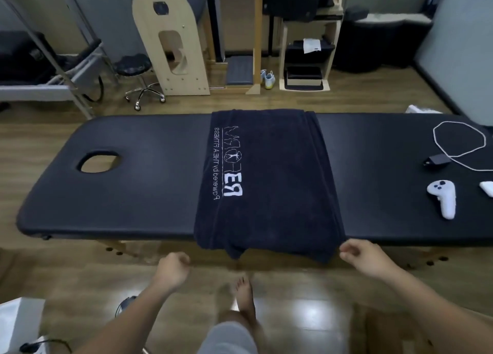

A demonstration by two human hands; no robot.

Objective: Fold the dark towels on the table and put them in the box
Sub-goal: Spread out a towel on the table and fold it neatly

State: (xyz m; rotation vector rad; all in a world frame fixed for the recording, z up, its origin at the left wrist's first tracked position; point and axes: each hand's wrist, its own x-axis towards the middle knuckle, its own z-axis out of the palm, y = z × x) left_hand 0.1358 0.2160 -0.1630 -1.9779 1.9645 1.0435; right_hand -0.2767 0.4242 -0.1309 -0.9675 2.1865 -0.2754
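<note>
Directly ahead, a dark towel (269,182) with white lettering lies spread across the middle of a long black padded table (138,193). Its near edge hangs over the side of the table closest to the person, and its far edge reaches the opposite side.

The left hand (173,267) hovers below the table's near edge, just left of the hanging cloth and apart from it. Its grip is narrow, with the fingers loosely curled toward the palm and nothing in them. The forearm reaches up and forward from the lower left.

The right hand (358,255) is level with the table edge, just beside the towel's hanging right corner. Its grip is also narrow: the fingers are loosely curled with thumb and fingertips close together, and no cloth shows between them. Whether the fingertips touch the towel's edge cannot be told. That forearm stretches in from the lower right.

On the right end of the table lie a white handheld controller (442,196), a small black device (437,160) and a looped white cable (458,140). An oval face hole (97,161) opens near the left end. A bare foot (244,292) stands on the wooden floor between the arms.
</note>
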